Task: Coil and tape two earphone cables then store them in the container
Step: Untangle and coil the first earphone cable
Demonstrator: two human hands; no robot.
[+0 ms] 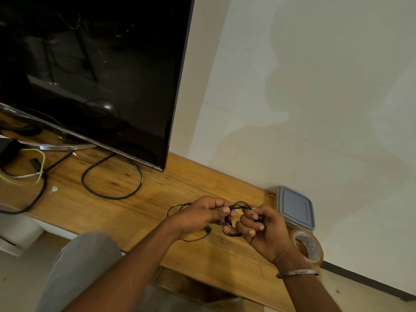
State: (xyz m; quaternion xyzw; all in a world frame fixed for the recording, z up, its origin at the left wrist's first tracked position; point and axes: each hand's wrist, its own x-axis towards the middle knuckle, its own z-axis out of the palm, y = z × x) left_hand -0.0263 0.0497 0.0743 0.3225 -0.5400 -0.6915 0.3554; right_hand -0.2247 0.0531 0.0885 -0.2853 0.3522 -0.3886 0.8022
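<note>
A thin black earphone cable (239, 205) is bunched into loops between both hands above the wooden shelf (144, 206). My left hand (202, 213) pinches the loops at thumb and fingers, with loose strands trailing behind it to the left. My right hand (262, 228) has its fingers curled round the other side of the bundle. An earbud end (209, 229) dangles below the left wrist. The grey lidded container (293, 207) sits by the wall to the right, with a roll of brown tape (309, 246) just in front of it.
A large dark TV screen (90, 70) stands on the shelf at left, with thick black cables (112, 176) and a pale wire (33, 167) below it. The wall runs along the right. My grey-clad knee (76, 266) is under the shelf's front edge.
</note>
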